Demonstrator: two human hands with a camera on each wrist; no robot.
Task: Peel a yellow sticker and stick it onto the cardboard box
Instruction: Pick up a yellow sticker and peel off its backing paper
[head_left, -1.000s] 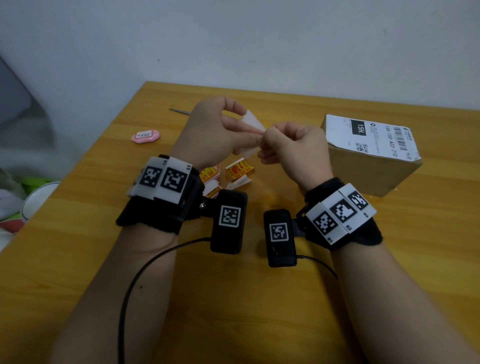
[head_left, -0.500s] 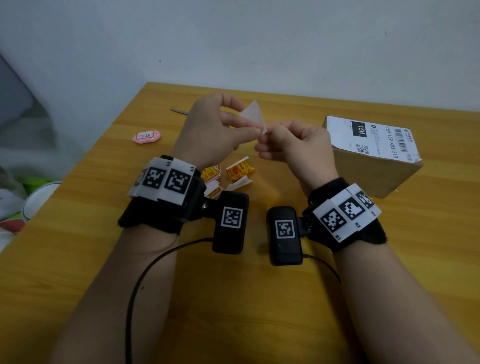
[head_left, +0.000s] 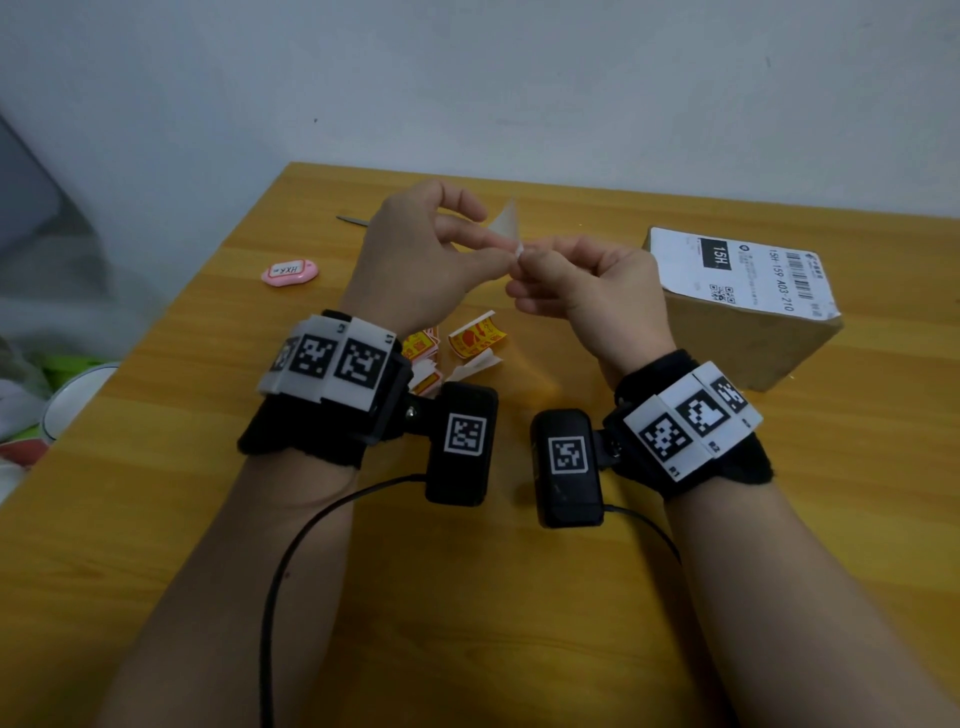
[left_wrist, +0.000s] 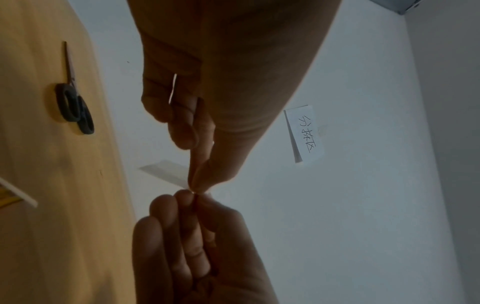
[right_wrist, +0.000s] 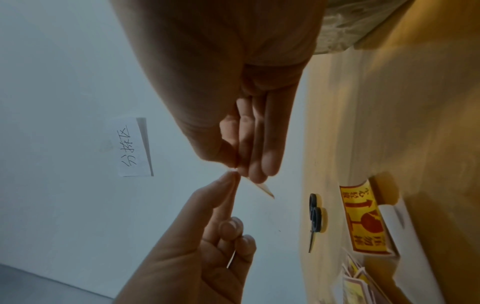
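Above the table, both hands meet at one small sticker piece (head_left: 506, 224) whose pale back faces me; its yellow face is hidden. My left hand (head_left: 511, 254) pinches the piece between thumb and forefinger, and the paper (left_wrist: 166, 172) sticks out past the left fingertips (left_wrist: 200, 183). My right hand (head_left: 525, 266) pinches the same piece at its lower corner, right fingertips (right_wrist: 235, 162) against the left ones. The piece's (right_wrist: 262, 188) free end juts out beside them. The cardboard box (head_left: 737, 338) with a white shipping label sits on the table to the right of my right hand.
Several loose yellow-and-red stickers (head_left: 475, 340) and peeled backings lie on the wooden table (head_left: 218, 374) under my hands. A pink tag (head_left: 289, 272) lies at the left, black-handled scissors (left_wrist: 75, 111) near the far edge. A handwritten note (left_wrist: 303, 133) hangs on the wall.
The pale piece has tipped up and now stands more on edge between the hands. My right hand has shifted slightly right, its fingertips down at the piece's lower corner.
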